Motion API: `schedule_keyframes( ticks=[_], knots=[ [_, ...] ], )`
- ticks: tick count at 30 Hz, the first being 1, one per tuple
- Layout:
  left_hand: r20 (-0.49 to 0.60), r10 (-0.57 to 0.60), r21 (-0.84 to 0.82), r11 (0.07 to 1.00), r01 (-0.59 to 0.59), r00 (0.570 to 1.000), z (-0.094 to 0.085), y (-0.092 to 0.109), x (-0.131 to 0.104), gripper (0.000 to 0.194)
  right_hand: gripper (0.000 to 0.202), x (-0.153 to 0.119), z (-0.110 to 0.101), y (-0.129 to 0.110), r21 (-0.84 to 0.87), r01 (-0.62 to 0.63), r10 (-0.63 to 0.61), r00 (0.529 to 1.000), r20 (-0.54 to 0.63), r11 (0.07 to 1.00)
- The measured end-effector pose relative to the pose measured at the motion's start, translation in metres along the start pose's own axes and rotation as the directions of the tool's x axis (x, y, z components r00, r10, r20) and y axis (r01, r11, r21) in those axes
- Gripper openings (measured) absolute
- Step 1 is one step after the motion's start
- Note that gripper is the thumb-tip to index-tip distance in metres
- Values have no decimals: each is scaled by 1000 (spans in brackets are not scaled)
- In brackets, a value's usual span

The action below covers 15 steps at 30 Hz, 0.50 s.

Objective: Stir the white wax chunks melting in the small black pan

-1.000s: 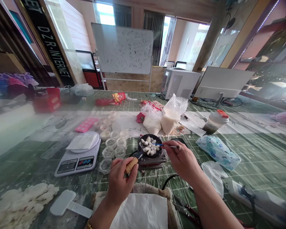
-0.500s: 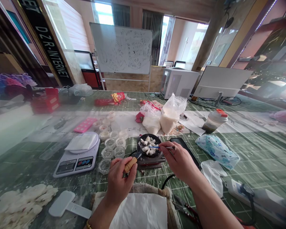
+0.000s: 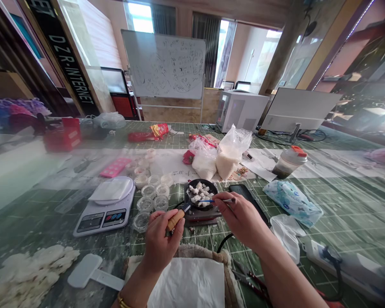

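My left hand (image 3: 162,237) is closed round the wooden handle (image 3: 175,220) of a small black frying pan (image 3: 186,201). The pan sits on a small dark hot plate (image 3: 201,217) and holds white chunks (image 3: 199,189). My right hand (image 3: 240,214) pinches a thin stirring stick (image 3: 223,200), whose blue end reaches among the chunks. Several clear round cups (image 3: 145,204) stand to the left of the pan. In front of me a white sheet (image 3: 186,282) lies on a folded cloth (image 3: 228,267).
At left are a white kitchen scale (image 3: 104,216), a pile of white flakes (image 3: 28,269) and a white scraper (image 3: 85,271). Behind the pan stand two bags of white granules (image 3: 228,160). On the right lie a phone (image 3: 248,201), a tissue pack (image 3: 291,203), scissors (image 3: 252,278) and a power strip (image 3: 349,265).
The stick's blue end has shifted slightly down within the pan, and the white chunks lie a little differently. My left hand keeps its hold on the handle.
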<state>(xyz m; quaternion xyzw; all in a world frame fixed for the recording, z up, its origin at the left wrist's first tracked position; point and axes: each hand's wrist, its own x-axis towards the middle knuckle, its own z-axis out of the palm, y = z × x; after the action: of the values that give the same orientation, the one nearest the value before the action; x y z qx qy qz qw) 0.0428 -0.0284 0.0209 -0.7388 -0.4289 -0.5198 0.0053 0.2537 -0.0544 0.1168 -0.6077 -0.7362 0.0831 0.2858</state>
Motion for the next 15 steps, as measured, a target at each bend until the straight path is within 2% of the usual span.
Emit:
schedule_keyframes(
  ticks=[5, 9, 15],
  knots=[
    [-3, 6, -8, 1000, -6, 1000, 0, 0, 0, 18, 26, 0, -3, 2, -17, -17, 15, 996, -86, 1000],
    [0, -4, -2, 1000, 4, 1000, 0, 0, 0, 17, 26, -1, -4, 3, -69, -37, 35, 999, -25, 997],
    [-6, 3, -8, 1000, -3, 1000, 0, 0, -1, 17, 27, -1, -6, 4, -69, -24, 20, 999, -50, 997]
  ],
)
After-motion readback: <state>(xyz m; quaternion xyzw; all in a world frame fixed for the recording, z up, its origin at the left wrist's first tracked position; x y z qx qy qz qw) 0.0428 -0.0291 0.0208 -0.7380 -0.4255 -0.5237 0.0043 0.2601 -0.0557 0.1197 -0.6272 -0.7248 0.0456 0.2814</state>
